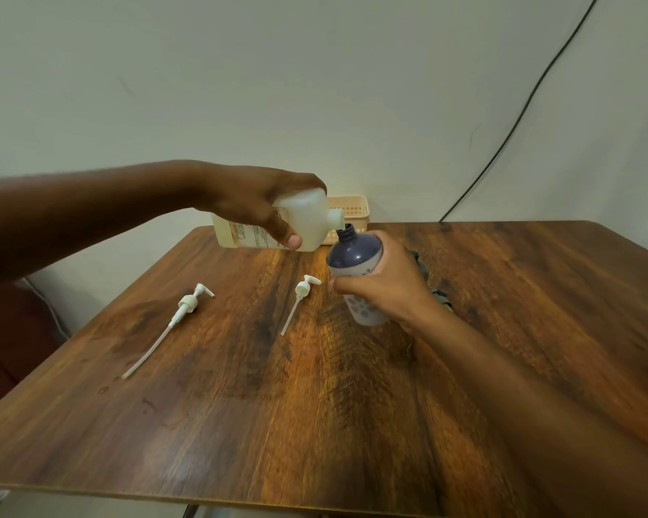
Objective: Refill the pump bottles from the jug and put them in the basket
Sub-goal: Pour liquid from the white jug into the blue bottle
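On the table (352, 386), the left hand (255, 203) grasps the tipped jug (307, 222), spout at the mouth of the bottle (352, 252) clasped by the right hand (386, 286). Basket (352, 209) at twelve o'clock; two pumps (188, 302) (303, 289) lie at nine.

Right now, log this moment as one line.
left hand: tips jug | right hand: holds purple bottle | two pumps: on table

Cream jug (277, 226), purple bottle (354, 256) (spotted lower down), beige basket (352, 211).
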A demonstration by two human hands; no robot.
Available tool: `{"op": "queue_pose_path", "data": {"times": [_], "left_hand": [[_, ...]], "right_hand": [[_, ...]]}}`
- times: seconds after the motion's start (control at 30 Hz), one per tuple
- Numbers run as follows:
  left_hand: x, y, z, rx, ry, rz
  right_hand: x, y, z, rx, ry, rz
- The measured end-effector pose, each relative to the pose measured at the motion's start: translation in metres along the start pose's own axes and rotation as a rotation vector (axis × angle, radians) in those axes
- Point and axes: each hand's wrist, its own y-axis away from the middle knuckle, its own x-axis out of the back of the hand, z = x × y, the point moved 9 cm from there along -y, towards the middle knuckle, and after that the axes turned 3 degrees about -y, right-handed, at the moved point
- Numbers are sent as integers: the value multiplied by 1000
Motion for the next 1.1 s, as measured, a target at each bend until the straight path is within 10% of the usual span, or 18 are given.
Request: {"op": "queue_pose_path", "data": {"times": [1.1], "left_hand": [[2, 5, -11, -25, 112, 74]], "right_hand": [[-6, -5, -6, -9, -115, 7]]}}
